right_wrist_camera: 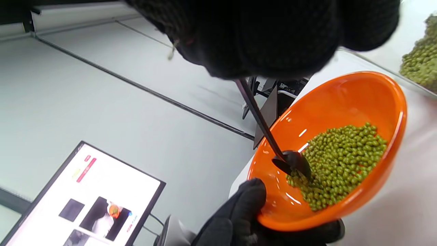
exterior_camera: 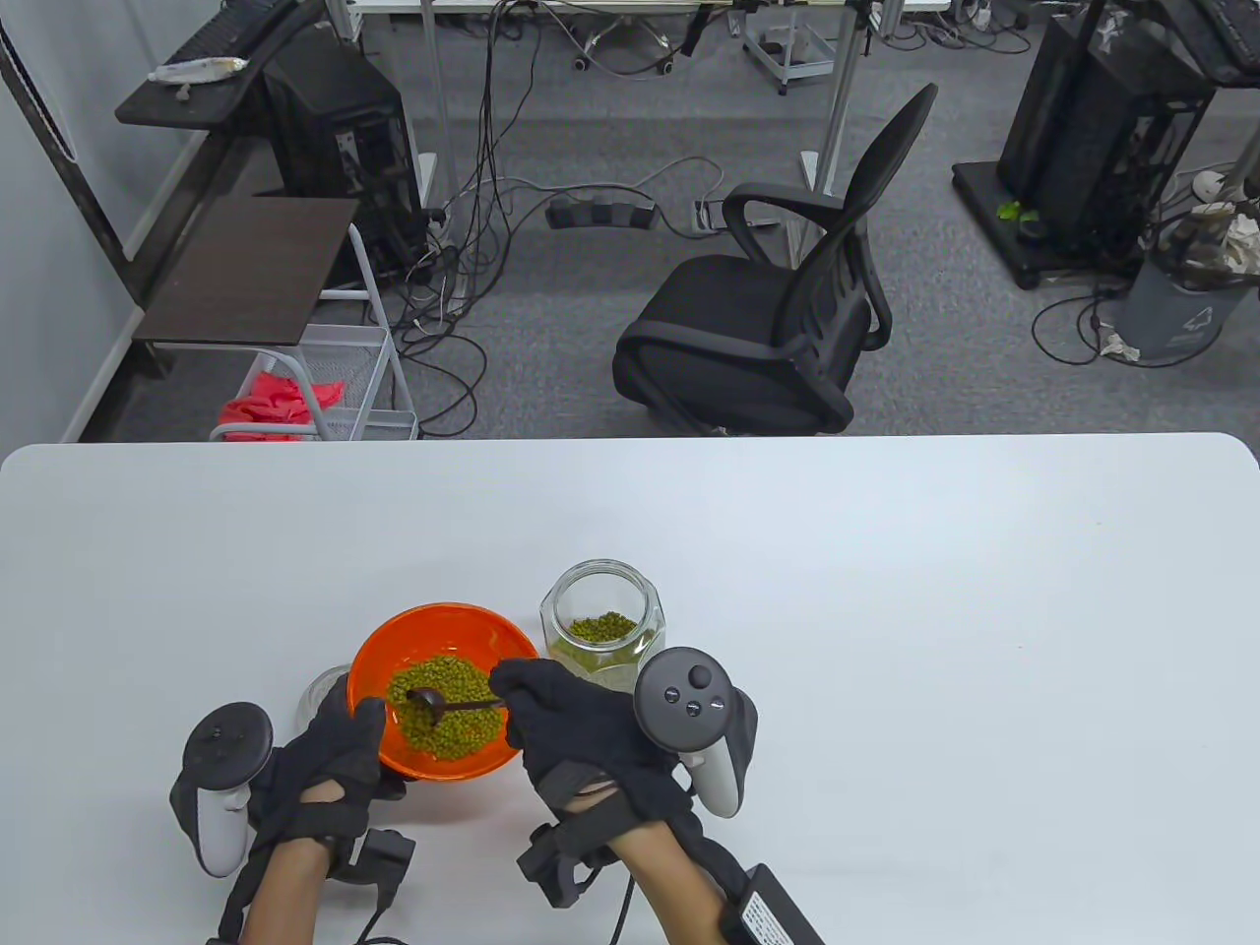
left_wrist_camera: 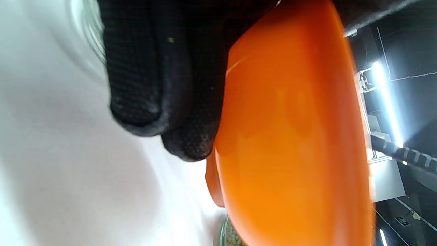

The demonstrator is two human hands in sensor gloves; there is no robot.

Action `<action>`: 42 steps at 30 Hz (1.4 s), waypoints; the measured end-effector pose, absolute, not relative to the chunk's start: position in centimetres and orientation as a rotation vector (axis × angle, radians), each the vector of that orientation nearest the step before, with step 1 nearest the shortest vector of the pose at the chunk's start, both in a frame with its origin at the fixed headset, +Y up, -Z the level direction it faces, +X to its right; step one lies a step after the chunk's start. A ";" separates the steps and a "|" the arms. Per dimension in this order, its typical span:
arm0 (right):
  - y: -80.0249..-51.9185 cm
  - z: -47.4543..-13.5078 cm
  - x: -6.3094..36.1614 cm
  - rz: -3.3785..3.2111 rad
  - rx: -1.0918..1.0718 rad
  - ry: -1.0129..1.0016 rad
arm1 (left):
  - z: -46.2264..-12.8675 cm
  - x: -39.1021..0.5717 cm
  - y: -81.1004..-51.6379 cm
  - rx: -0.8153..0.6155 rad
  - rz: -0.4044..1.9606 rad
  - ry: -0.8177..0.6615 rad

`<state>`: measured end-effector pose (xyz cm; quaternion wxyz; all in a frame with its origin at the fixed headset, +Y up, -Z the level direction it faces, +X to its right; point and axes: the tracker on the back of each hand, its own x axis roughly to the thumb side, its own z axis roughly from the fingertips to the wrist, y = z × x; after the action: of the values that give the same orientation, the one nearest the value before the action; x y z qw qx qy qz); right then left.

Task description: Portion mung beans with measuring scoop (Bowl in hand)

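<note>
Glass jar (exterior_camera: 602, 630) stands just behind orange bowl (exterior_camera: 394, 650).

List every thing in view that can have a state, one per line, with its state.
Orange plastic bowl: tilted, partly filled with green mung beans, gripped at the rim by the left hand.
Small black measuring scoop: head in the beans, handle pinched by the right hand.
Clear glass jar: upright, lidless, holding beans.
</note>
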<state>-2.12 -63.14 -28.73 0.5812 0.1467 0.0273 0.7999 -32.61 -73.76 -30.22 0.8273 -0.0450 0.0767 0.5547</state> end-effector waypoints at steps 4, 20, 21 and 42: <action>-63.0 -28.6 -2.6 1.901 0.394 0.111 | -30.2 -32.6 -73.8 -0.096 1.177 0.163; -62.0 -28.2 -2.5 1.952 0.461 0.138 | -30.2 -32.6 -73.8 -0.096 1.177 0.167; -62.0 -28.2 -2.5 1.953 0.464 0.139 | -30.2 -32.6 -73.8 -0.096 1.177 0.167; -61.6 -28.6 1.0 1.765 0.289 -0.026 | -30.2 -32.6 -73.8 -0.097 1.177 0.167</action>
<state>1.04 -61.61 -28.58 0.6259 0.1262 -0.0115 0.7696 -32.63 -73.77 -30.22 0.8273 -0.0454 0.0787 0.5543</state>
